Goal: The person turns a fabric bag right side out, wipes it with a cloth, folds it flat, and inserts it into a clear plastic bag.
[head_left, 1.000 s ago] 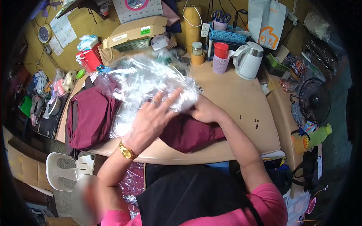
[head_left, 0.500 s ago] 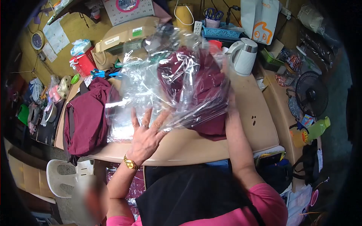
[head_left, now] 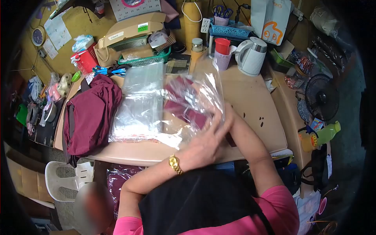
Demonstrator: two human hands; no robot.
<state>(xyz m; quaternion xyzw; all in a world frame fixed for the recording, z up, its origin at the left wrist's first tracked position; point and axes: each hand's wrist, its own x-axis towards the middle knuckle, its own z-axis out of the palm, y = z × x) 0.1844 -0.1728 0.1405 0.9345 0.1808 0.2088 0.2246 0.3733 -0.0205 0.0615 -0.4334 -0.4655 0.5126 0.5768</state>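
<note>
A clear plastic bag [head_left: 213, 84] with folded maroon fabric [head_left: 182, 111] inside lies over the middle of the table. My left hand [head_left: 205, 143], with a gold watch at the wrist, reaches across to the right and is closed on the bag's near edge, its fingers slightly blurred. Right beside it, my right hand [head_left: 226, 115] is closed on the same edge, its fingers partly hidden by plastic and my left hand. To the left is a stack of flat clear plastic bags [head_left: 139, 103]. Further left a maroon bag [head_left: 92, 115] with dark trim lies on the table.
A white electric kettle [head_left: 251, 58] and a purple cup [head_left: 222, 60] with a red top stand at the back. Green baskets [head_left: 166, 56] hold items at back left. A black fan [head_left: 321, 98] and a green bottle [head_left: 330, 133] are at right. A white chair [head_left: 64, 180] stands lower left.
My left hand has swung from the flat bags rightward to join my right hand. The filled plastic bag has dropped lower and nearer to me, uncovering the flat bags and the cup.
</note>
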